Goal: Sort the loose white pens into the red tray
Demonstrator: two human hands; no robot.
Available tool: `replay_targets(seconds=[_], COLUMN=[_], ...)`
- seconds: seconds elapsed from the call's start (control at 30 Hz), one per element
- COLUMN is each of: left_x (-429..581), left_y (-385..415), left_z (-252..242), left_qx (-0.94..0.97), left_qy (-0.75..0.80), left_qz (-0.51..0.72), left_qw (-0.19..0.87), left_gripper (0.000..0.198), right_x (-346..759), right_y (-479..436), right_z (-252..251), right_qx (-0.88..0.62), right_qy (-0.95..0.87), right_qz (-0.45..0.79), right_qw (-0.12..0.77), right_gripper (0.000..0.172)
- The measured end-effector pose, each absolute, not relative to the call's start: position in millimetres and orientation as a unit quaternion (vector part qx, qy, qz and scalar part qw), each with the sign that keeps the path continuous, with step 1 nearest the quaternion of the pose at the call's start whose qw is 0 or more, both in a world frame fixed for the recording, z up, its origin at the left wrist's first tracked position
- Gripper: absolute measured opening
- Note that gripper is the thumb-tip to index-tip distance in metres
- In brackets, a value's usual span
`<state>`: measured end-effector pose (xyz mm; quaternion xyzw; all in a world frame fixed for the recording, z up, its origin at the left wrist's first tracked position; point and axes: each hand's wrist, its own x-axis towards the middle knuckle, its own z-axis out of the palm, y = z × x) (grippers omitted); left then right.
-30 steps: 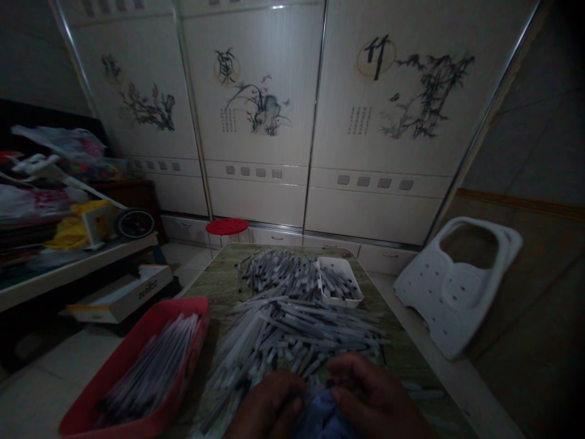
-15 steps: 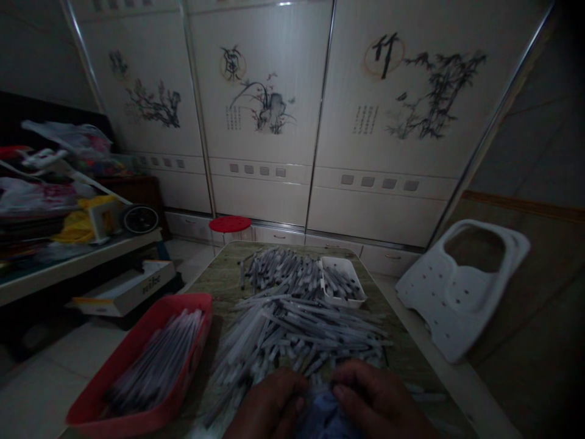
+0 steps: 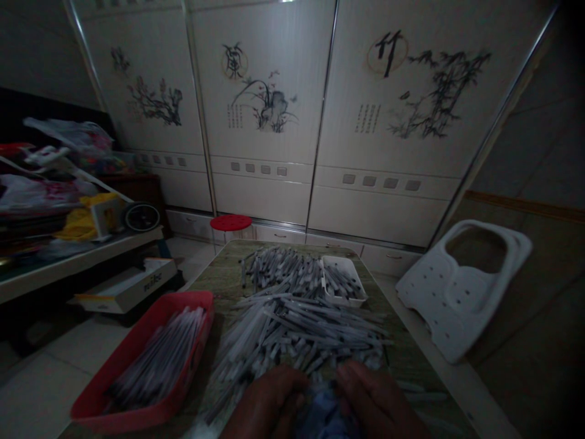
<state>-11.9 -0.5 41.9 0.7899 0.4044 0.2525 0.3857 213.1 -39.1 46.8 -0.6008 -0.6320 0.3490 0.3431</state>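
Observation:
My left hand (image 3: 269, 399) and my right hand (image 3: 377, 399) are at the bottom edge, close together with curled fingers. Whatever small thing the fingers may pinch is too dark and blurred to make out. Bluish patterned fabric (image 3: 324, 411) shows between and below them. Just beyond lies a wide heap of clear pen parts (image 3: 315, 326), slim tubes and short caps. Farther back is a pile of dark-tipped pens (image 3: 278, 268). A white tray (image 3: 362, 283) beside it holds more pens. To the left, a red plastic basket (image 3: 132, 338) contains many thin pens or tubes.
The parts lie on a wood-patterned table (image 3: 414, 366). A white folded plastic stool (image 3: 470, 292) leans at the right wall. A red round stool (image 3: 231, 223) stands behind the table. A shoe box (image 3: 128, 289) sits below a cluttered bench (image 3: 82, 256) on the left.
My hands stay in nearly the same place, with the fingers slightly shifted. The view has moved a little; the pens, tray and basket look unchanged.

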Motion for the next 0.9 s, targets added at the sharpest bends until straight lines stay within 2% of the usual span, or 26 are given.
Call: replay_targets(seconds=[0.2,0.33,0.47,0.7,0.9], left_x=[-14,-11,-11,-13,-9], left_y=[0,1,1,0,0], left_z=[36,30,34,31,20], left_qx=[0.809,0.842,0.833,0.827,0.839], left_qy=[0.402,0.353,0.364,0.374,0.366], left_qz=[0.237,0.25,0.253,0.252,0.259], left_qw=[0.357,0.321,0.331,0.335,0.308], left_gripper=[0.02,0.021,0.021,0.02,0.021], right_x=[221,218,218,230,222], right_y=[-38,-37,-38,-40,-39], right_z=[50,41,43,60,36], right_qx=[-0.582,-0.603,-0.617,-0.575,-0.612], right_qy=[-0.654,-0.672,-0.661,-0.699,-0.689], right_qz=[0.347,0.304,0.316,0.344,0.281], right_qw=[0.336,0.304,0.287,0.25,0.269], right_gripper=[0.036,0.044,0.049,0.03,0.042])
